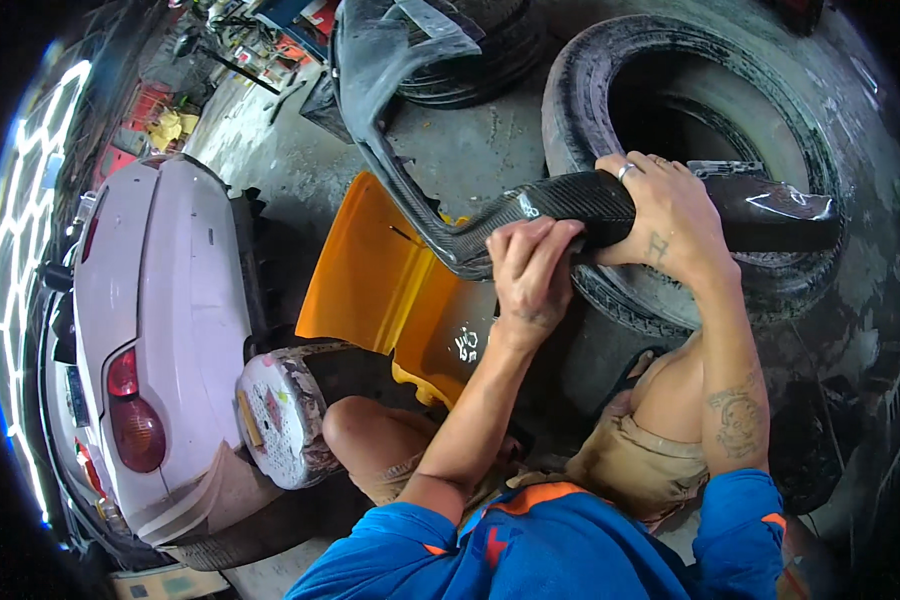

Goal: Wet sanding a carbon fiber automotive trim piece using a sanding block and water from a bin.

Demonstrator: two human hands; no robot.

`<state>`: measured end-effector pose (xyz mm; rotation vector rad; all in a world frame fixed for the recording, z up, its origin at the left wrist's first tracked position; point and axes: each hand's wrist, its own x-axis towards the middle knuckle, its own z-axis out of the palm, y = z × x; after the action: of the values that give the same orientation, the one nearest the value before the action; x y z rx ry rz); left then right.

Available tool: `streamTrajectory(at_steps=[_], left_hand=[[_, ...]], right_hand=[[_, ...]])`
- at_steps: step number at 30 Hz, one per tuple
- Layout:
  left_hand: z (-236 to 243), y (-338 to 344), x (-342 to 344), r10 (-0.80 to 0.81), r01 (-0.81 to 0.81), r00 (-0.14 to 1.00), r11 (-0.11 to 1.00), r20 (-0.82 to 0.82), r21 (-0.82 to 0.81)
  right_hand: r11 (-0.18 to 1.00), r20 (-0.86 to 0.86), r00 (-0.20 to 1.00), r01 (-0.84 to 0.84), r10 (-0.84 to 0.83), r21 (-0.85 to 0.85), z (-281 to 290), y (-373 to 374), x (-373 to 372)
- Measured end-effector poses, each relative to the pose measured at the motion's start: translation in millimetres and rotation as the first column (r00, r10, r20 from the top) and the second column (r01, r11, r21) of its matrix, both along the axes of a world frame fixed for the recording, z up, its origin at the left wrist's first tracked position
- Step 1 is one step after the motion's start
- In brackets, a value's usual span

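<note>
I hold a carbon-fibre trim piece (580, 197) at the upper centre of the frame.
My right hand (673, 215) clasps it over a dusty tire (582, 100); my left hand (532, 270) bunches its fingers at the lower edge, pinching or not I cannot tell.

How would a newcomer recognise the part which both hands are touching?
Start from the big dusty tyre lying flat at upper right. Over it reaches a long, bent carbon-fibre trim piece, with the right hand and left hand on it. Its glossy black weave sets it apart from the dull tyre and the orange plastic piece.
</note>
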<state>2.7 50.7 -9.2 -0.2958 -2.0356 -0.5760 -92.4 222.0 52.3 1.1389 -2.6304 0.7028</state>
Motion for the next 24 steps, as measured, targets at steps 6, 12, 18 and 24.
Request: streamTrajectory(at_steps=[6,12,18,24], left_hand=[[4,2,1,0.015,-0.016,0.999,1.000,0.035,0.018],[4,1,2,-0.017,0.016,0.999,1.000,0.030,0.015],[-8,-14,4,0.009,-0.009,1.000,1.000,0.019,0.017],[-4,-14,14,0.034,-0.036,0.999,0.995,0.030,0.091]], right_hand=[[0.998,0.041,0.999,0.015,-0.018,0.063,7,2,-1],[1.000,-0.029,1.000,0.009,-0.009,0.008,2,-1,2],[0.999,-0.060,0.997,0.040,-0.039,0.016,-7,-4,3],[0.999,-0.086,0.995,0.048,-0.047,0.010,-5,-3,9]])
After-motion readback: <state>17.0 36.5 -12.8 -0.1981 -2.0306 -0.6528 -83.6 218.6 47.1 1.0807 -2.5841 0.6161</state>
